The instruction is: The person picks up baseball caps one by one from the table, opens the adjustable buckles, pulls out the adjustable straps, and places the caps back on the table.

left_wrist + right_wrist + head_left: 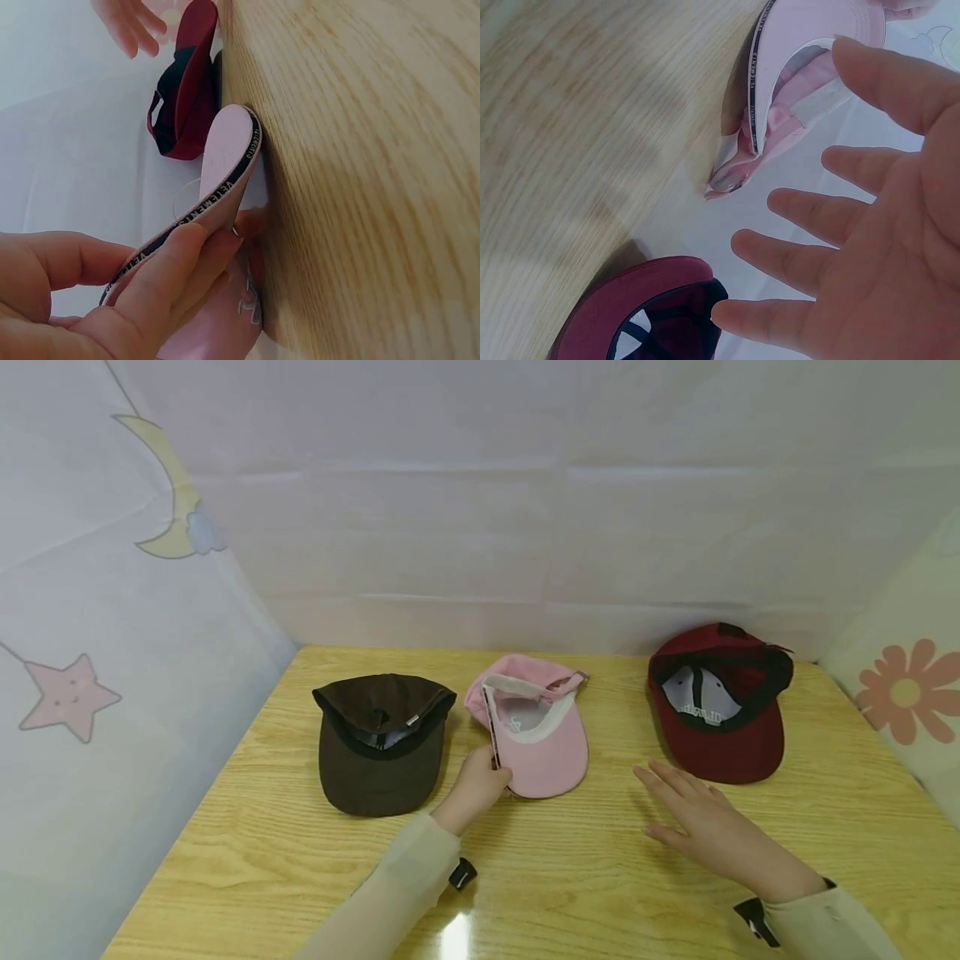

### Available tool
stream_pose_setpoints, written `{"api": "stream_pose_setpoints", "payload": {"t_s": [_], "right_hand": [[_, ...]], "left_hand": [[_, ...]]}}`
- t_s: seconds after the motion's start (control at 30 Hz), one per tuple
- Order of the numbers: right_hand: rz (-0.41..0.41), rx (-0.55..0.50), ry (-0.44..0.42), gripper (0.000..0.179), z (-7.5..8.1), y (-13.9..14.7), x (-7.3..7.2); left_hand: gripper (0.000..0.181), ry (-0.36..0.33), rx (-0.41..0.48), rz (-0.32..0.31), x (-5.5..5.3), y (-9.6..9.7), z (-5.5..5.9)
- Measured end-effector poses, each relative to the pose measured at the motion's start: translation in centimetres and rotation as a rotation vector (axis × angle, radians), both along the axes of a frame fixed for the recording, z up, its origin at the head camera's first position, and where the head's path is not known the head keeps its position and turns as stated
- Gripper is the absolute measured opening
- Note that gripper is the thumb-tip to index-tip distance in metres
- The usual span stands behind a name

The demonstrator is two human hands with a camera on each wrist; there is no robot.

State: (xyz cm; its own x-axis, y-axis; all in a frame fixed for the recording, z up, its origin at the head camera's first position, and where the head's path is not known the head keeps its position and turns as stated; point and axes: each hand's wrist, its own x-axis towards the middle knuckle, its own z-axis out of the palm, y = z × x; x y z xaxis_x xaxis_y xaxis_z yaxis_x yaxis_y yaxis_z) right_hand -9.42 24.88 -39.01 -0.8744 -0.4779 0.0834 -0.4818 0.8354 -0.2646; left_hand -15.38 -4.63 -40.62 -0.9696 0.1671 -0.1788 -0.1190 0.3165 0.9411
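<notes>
"What is seen closest?"
"Two pale sleeves (pixel 405 868), stretched over the wood-grained worktop (pixel 585 893). Beyond them, the right hand (pixel 705 827) is held with its fingers straight and spread."
"And the left?"
"By the left hand (pixel 476 781) the pink cap (pixel 547 767) is pinched at its brim edge, between thumb and fingers; black lettered trim (pixel 217 195) is shown there."
"Where is that cap placed?"
"On the worktop, between two others: the dark brown cap (pixel 382 785) is set to its left, the dark red cap (pixel 735 758) to its right, just past the right hand's fingertips. Brims are turned to the near side."
"And farthest off?"
"A pale backdrop (pixel 450 543), on which a moon (pixel 176 468) and a star (pixel 71 697) are printed at left, a red flower (pixel 907 693) at right."
</notes>
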Motion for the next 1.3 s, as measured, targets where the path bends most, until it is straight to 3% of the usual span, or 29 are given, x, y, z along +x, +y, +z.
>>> {"api": "stream_pose_setpoints", "payload": {"t_s": [0.63,1.3], "right_hand": [[0.007,0.003,-0.001,0.068,0.0,0.1,0.0],[0.009,0.012,-0.009,0.068,-0.2,0.0,-0.1]], "left_hand": [[0.023,0.000,0.035,-0.015,1.1,-0.2,0.6],[0.023,0.016,0.074,-0.044,1.6,-0.4,0.5]]}}
